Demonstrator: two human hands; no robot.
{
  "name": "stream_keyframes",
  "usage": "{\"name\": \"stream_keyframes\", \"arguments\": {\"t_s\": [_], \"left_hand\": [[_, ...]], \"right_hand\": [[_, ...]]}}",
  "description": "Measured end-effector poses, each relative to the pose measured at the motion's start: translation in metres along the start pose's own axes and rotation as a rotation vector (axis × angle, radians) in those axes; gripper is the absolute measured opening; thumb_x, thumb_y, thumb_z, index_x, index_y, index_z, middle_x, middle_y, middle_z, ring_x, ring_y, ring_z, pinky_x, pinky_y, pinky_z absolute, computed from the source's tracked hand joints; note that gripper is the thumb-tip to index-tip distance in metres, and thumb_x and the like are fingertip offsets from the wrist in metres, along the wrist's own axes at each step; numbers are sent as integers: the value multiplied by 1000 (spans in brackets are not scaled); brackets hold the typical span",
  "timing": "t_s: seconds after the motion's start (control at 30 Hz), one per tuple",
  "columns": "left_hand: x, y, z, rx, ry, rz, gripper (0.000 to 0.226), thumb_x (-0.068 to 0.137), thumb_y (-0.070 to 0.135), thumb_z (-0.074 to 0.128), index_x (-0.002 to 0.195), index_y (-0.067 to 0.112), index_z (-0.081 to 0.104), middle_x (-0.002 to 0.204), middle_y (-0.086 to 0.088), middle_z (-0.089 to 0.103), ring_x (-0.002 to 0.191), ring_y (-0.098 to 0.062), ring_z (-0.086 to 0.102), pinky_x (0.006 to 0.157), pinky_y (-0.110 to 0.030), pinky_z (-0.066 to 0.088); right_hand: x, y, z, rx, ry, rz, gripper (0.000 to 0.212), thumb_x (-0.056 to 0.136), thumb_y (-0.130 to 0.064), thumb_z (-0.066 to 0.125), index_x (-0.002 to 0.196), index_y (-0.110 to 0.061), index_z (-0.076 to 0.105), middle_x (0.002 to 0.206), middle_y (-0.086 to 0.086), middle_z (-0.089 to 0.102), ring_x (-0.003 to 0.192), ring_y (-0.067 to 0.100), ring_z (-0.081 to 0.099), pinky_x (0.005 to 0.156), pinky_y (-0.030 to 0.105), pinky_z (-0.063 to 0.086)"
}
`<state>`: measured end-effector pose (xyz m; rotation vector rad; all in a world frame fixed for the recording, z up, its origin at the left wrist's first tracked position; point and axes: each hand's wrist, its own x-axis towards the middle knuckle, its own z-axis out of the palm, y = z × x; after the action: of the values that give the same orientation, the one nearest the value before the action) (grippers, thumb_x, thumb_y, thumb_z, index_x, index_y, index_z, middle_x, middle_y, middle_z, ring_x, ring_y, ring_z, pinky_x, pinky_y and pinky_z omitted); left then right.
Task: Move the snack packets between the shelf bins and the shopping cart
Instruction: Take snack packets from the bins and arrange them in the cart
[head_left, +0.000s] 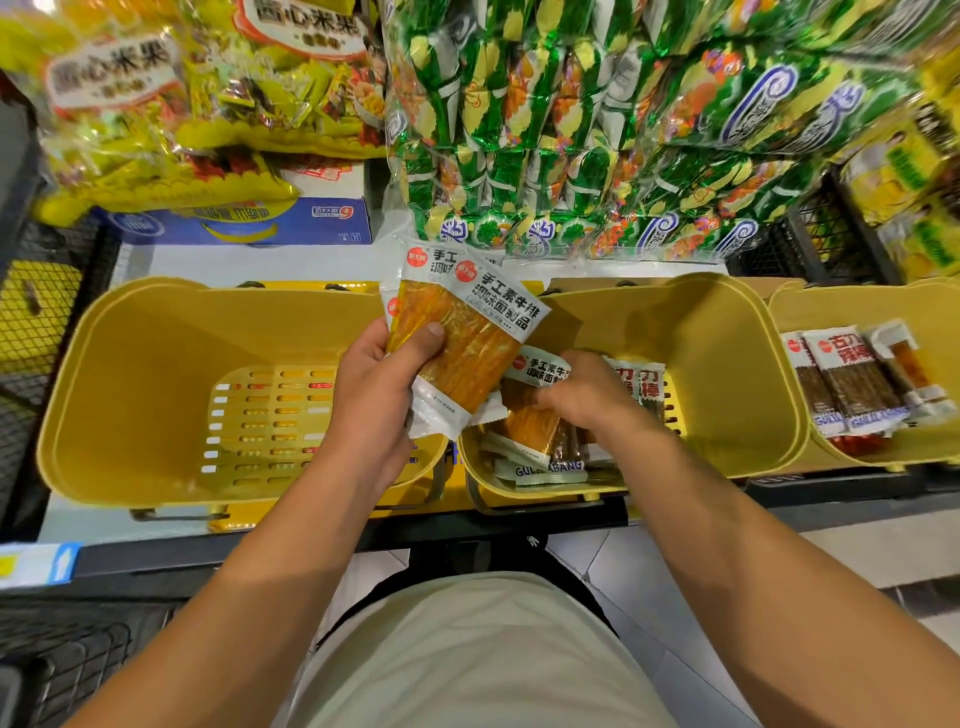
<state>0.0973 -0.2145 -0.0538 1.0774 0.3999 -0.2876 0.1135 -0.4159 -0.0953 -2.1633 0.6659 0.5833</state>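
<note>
From the head camera, the person stands at a shelf with three yellow plastic bins in a row. The left hand (382, 387) is raised over the gap between the left bin (130, 364) and the middle bin (727, 364), its fingers and thumb curled round a fanned bunch of orange snack packets (462, 343) with white printed ends; at least two packets show, one behind the other, tilted up and to the right. The right hand (582, 392) is down inside the middle bin, fingers curled onto another orange packet (530, 410) that lies on top of a small heap of packets (540, 462) at the bin's near left corner. The left bin shows only its slotted floor. The right bin (857, 301) holds brown stick-snack packets (852, 384) lying side by side. Behind the bins, big green multipack bags (597, 130) and yellow rice-cracker bags (182, 93) are stacked on the shelf, with a blue carton (249, 223) beneath the yellow ones.
</note>
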Motion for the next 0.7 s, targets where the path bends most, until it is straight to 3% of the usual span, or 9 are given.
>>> {"name": "stream_keyframes", "arguments": {"t_s": [0.07,0.13,0.23,0.4,0.5,0.6,0.7], "left_hand": [[0,0,0,-6,-2,-5,39,88,12,66,124,1,59,112,-19,72,102,-41,69,89,-71,49],[0,1,0,-1,-13,-8,41,85,13,71,123,2,60,114,-19,71,104,-43,68,89,-73,48],[0,2,0,5,-32,1,43,82,14,73,122,4,61,115,-18,71,106,-43,67,90,-74,47],[1,2,-1,9,-37,-2,43,82,15,71,122,4,61,116,-18,71,106,-44,67,88,-76,46],[1,1,-1,16,-21,2,35,89,10,67,122,3,61,114,-18,71,106,-44,67,88,-75,46],[0,2,-1,24,-19,5,31,90,11,66,120,5,62,114,-18,71,106,-44,67,89,-75,46],[-2,3,0,35,-16,7,37,83,16,70,118,7,63,114,-16,72,105,-41,68,90,-72,48]], "right_hand": [[2,6,-6,37,21,3,35,78,-13,81,108,-20,65,108,3,71,99,24,68,93,45,56],[4,10,-15,-8,46,-19,29,75,-22,85,99,-20,67,96,1,72,88,21,70,81,39,59],[1,10,-33,-283,51,-77,31,78,-35,83,94,-20,62,86,-1,66,74,17,62,56,27,42],[0,4,-35,-473,-73,-135,38,77,-26,83,108,-22,63,104,3,69,88,20,63,70,29,47],[1,-9,-27,-599,-125,-101,50,76,-34,80,121,-23,61,113,2,67,99,22,63,83,33,52],[3,-21,-24,-652,-156,-26,50,73,-43,77,113,-18,63,104,0,66,97,23,63,88,37,55],[3,-25,-27,-579,-131,-53,40,74,-44,77,103,-18,67,96,1,68,89,20,64,79,32,56]]}}
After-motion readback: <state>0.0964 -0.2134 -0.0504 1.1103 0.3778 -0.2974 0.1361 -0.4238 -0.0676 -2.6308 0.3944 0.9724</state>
